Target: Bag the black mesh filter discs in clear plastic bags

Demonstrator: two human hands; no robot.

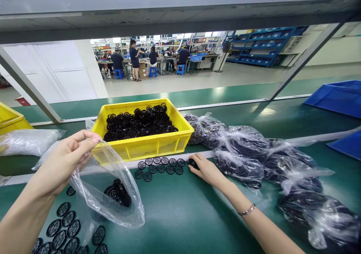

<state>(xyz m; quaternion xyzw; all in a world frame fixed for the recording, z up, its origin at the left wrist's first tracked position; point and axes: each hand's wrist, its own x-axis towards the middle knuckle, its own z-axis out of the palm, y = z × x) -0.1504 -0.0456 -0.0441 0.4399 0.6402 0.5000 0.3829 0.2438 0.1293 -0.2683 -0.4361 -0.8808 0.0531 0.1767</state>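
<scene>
Between thumb and fingers, my left hand [69, 158] pinches the rim of a clear plastic bag [132, 205], its mouth hanging wide. Inside the bag lie several black round spoked parts [118, 193]. My right hand [205, 169] is at the right end of a double row of the same black parts [160, 165], its fingers curled over a black round part [193, 163] on the green bench. More loose black discs [63, 227] are spread at the lower left, some behind the bag.
Behind the row stands a yellow bin [141, 147] heaped with black parts. Knotted, filled clear bags [242, 152] line the right side. Clear plastic bags [31, 141] lie at left, blue bins [335, 98] at far right. Shelf posts [307, 60] frame the bench; people sit and stand beyond.
</scene>
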